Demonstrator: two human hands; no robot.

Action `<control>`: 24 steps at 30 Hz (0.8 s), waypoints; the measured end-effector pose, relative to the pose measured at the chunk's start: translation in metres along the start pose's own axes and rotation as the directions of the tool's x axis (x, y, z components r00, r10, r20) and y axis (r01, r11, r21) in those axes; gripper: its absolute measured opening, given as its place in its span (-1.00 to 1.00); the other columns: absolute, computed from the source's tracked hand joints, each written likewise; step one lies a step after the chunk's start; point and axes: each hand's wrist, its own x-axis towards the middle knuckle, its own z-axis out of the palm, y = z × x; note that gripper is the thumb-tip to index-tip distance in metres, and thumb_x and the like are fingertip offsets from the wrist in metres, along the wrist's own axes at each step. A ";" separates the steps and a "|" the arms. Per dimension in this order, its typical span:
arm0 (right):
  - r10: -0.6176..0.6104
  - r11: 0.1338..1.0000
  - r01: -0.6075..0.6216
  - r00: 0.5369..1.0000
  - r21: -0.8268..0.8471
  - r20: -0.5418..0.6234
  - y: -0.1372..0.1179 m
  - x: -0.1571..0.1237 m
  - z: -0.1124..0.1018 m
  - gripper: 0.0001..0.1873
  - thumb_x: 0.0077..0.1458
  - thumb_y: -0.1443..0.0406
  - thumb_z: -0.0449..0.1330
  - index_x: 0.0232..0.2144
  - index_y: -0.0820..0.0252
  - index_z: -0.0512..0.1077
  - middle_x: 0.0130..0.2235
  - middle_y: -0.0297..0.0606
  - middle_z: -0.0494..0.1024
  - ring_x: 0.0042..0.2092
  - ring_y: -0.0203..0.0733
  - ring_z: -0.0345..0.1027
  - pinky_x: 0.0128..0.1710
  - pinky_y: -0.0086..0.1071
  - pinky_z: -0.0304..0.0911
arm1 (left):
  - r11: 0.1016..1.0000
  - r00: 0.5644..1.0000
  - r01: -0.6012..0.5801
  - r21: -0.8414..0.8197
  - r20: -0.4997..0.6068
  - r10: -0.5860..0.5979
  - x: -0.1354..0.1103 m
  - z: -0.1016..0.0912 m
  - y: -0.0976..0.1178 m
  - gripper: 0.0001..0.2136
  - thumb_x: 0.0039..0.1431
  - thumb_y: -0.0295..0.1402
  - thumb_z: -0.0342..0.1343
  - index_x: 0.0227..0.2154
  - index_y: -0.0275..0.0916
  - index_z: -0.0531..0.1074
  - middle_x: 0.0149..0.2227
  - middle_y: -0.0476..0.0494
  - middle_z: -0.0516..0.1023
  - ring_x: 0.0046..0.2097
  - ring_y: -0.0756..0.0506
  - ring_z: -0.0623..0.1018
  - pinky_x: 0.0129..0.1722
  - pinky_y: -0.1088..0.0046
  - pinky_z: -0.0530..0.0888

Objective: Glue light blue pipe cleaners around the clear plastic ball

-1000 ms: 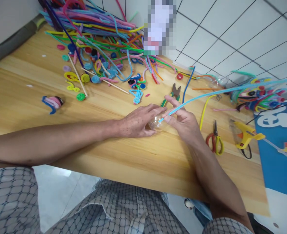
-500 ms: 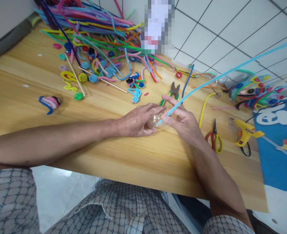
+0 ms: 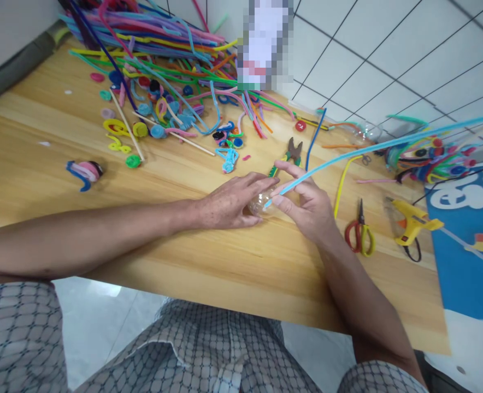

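Observation:
My left hand (image 3: 229, 203) curves its fingers and thumb around a small clear plastic ball (image 3: 258, 204) resting on the table. Between thumb and fingertips, my right hand (image 3: 307, 206) pinches a light blue pipe cleaner (image 3: 360, 150). Its short end sits at the ball, though I cannot tell how far inside it reaches. The long end stretches up to the right, past the picture's edge. Just beyond my fingers lie pliers (image 3: 294, 153) with green and yellow handles, partly covered by my hand.
Red-and-yellow scissors (image 3: 361, 232) and a yellow glue gun (image 3: 416, 218) lie at the right. Piles of pipe cleaners (image 3: 151, 38) fill the back left, with small coiled pieces in front. A bundle of colourful pipe cleaner pieces (image 3: 434, 155) stands by the tiled wall.
The long end of the light blue pipe cleaner has swung down and to the right, now bending more. Both hands stay almost in place around the ball.

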 end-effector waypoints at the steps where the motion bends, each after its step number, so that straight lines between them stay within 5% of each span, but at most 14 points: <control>1: -0.002 1.000 0.002 1.000 -0.002 -0.004 -0.001 0.000 0.000 -0.70 0.20 -0.09 0.49 -0.26 -0.07 0.72 0.36 -0.27 0.60 0.42 0.16 0.43 0.54 0.19 0.17 | 1.000 1.000 0.001 0.000 -0.001 -0.001 0.000 0.000 0.000 -0.14 0.33 -0.27 0.36 0.54 -0.05 0.01 0.38 -0.41 0.41 0.36 -0.35 0.51 0.32 0.02 0.54; 16: 0.057 0.997 -0.059 0.997 0.046 0.054 -0.001 0.003 -0.004 -0.62 0.21 -0.18 0.44 -0.26 -0.08 0.72 0.37 -0.32 0.60 0.45 0.17 0.39 0.56 0.18 0.11 | 1.000 1.000 0.004 0.016 0.019 -0.004 0.000 -0.001 0.000 -0.20 0.37 -0.28 0.31 0.53 -0.11 0.04 0.40 -0.46 0.39 0.38 -0.37 0.49 0.34 0.00 0.53; 24: 0.066 0.995 -0.072 0.994 0.065 0.088 -0.001 0.004 -0.005 -0.57 0.19 -0.22 0.43 -0.26 -0.08 0.72 0.37 -0.32 0.60 0.45 0.17 0.39 0.56 0.18 0.11 | 1.000 1.000 0.017 0.008 0.025 -0.017 -0.001 0.000 -0.001 -0.14 0.35 -0.30 0.32 0.56 0.02 -0.02 0.42 -0.39 0.38 0.39 -0.34 0.49 0.35 -0.01 0.52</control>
